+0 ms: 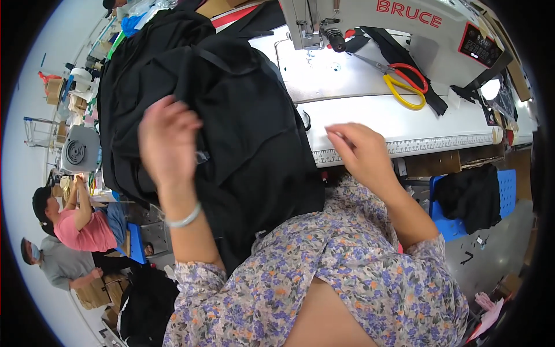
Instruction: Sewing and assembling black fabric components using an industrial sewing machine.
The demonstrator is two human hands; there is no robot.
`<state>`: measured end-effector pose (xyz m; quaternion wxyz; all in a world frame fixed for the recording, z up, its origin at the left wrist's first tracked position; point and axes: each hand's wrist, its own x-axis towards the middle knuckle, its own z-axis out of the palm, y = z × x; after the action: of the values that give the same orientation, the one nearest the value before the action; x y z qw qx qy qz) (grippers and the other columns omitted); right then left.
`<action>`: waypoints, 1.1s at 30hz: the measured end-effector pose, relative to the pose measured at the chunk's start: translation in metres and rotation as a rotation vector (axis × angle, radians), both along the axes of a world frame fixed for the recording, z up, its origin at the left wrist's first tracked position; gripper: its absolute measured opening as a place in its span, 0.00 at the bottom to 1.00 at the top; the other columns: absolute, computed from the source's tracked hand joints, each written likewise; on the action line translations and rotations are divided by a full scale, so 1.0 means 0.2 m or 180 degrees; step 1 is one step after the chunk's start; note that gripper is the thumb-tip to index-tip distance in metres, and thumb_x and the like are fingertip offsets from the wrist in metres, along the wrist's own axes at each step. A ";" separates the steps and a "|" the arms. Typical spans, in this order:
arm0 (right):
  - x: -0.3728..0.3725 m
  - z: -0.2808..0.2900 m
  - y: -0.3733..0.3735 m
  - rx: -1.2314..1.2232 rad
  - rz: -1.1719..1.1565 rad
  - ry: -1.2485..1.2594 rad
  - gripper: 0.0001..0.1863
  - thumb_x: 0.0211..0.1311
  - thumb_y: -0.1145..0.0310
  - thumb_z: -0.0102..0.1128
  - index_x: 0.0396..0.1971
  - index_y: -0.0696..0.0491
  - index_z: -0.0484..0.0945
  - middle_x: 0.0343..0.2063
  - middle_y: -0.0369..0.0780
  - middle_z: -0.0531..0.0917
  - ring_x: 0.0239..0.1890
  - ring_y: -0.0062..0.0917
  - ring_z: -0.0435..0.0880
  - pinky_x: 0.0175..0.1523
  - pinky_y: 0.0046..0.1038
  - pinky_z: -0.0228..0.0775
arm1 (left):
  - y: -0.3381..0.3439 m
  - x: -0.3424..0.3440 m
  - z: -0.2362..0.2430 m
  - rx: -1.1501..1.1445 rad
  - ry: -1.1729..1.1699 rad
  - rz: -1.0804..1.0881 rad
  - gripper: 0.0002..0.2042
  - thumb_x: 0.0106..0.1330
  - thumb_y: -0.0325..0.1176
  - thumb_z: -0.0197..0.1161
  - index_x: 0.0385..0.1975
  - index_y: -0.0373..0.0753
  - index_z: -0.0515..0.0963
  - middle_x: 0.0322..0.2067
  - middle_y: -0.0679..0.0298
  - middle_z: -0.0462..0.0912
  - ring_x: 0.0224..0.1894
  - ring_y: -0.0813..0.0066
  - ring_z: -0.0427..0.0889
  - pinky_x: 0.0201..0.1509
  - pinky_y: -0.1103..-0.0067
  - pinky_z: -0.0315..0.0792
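Worker's left hand (171, 141) blurred, half-open over black cloth (248, 118) at ten o'clock, contact unclear, nothing seen in it; right hand (364, 155) toward three, fingers curled, hold unclear; flat palms would likely settle the folds best, clear of the scissors (386, 67) at two.

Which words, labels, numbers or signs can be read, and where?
I won't copy wording, only locate it:
Large red lettering, legible: pale-grey metal sewing machine.
Small markings, too blurred to read: black, red-edged rectangular panel.
Fine scale marks, too small to read: long white ruler strip.
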<state>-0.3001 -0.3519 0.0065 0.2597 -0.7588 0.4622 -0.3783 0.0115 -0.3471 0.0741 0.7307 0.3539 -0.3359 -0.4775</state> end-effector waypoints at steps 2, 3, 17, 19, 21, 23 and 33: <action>0.12 -0.02 -0.11 -0.0459 -0.0017 -0.0039 0.12 0.60 0.71 0.64 0.43 0.56 0.82 0.36 0.42 0.85 0.37 0.36 0.82 0.42 0.31 0.74 | -0.17 -0.27 -0.04 0.0870 -0.2257 0.0047 0.16 0.66 0.40 0.63 0.42 0.31 0.78 0.33 0.62 0.83 0.31 0.71 0.82 0.36 0.76 0.77; 0.19 -0.04 -0.15 -0.0938 -0.0046 -0.0069 0.14 0.59 0.72 0.64 0.45 0.54 0.81 0.38 0.41 0.84 0.40 0.36 0.81 0.45 0.31 0.72 | -0.28 -0.31 -0.11 0.1021 -0.3437 0.0268 0.21 0.62 0.45 0.67 0.41 0.29 0.78 0.32 0.56 0.85 0.34 0.64 0.85 0.41 0.74 0.77; 0.30 -0.09 -0.20 -0.1047 -0.0245 0.0799 0.18 0.55 0.75 0.62 0.47 0.48 0.79 0.34 0.35 0.81 0.40 0.33 0.76 0.44 0.34 0.65 | -0.56 -0.25 -0.38 -0.0729 -0.1959 0.0630 0.12 0.71 0.35 0.62 0.31 0.31 0.78 0.28 0.65 0.83 0.29 0.82 0.79 0.36 0.85 0.73; 0.31 -0.08 -0.20 -0.0844 -0.0240 0.0702 0.23 0.54 0.76 0.63 0.53 0.49 0.76 0.39 0.36 0.81 0.43 0.33 0.77 0.48 0.35 0.67 | -0.55 -0.30 -0.36 -0.0880 -0.1858 0.0562 0.11 0.71 0.33 0.61 0.32 0.31 0.79 0.30 0.64 0.84 0.31 0.81 0.80 0.39 0.85 0.72; 0.33 -0.07 -0.21 -0.0863 -0.0316 0.0349 0.26 0.54 0.76 0.63 0.56 0.49 0.74 0.42 0.37 0.81 0.46 0.34 0.77 0.50 0.36 0.68 | -0.54 -0.30 -0.36 -0.0845 -0.1679 0.0050 0.10 0.71 0.31 0.60 0.34 0.29 0.80 0.33 0.62 0.86 0.34 0.81 0.80 0.42 0.84 0.73; 0.35 -0.05 -0.25 -0.0877 -0.0406 -0.0008 0.29 0.53 0.77 0.63 0.59 0.50 0.72 0.45 0.38 0.81 0.49 0.34 0.77 0.53 0.36 0.68 | -0.54 -0.26 -0.36 -0.0770 -0.1772 -0.0262 0.10 0.71 0.32 0.60 0.34 0.29 0.81 0.31 0.63 0.86 0.33 0.81 0.80 0.41 0.83 0.72; 0.42 0.12 -0.55 -0.0674 0.0271 0.1058 0.24 0.55 0.72 0.62 0.55 0.49 0.74 0.46 0.41 0.81 0.43 0.36 0.83 0.45 0.34 0.76 | -0.53 -0.26 -0.37 -0.0473 -0.1776 -0.0623 0.16 0.72 0.39 0.60 0.27 0.31 0.81 0.22 0.68 0.79 0.25 0.85 0.73 0.33 0.84 0.68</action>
<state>-0.2153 -0.4610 0.0305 0.1143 -0.8527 0.4239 -0.2830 -0.0406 -0.4538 0.0009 0.5847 0.3829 -0.5902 -0.4041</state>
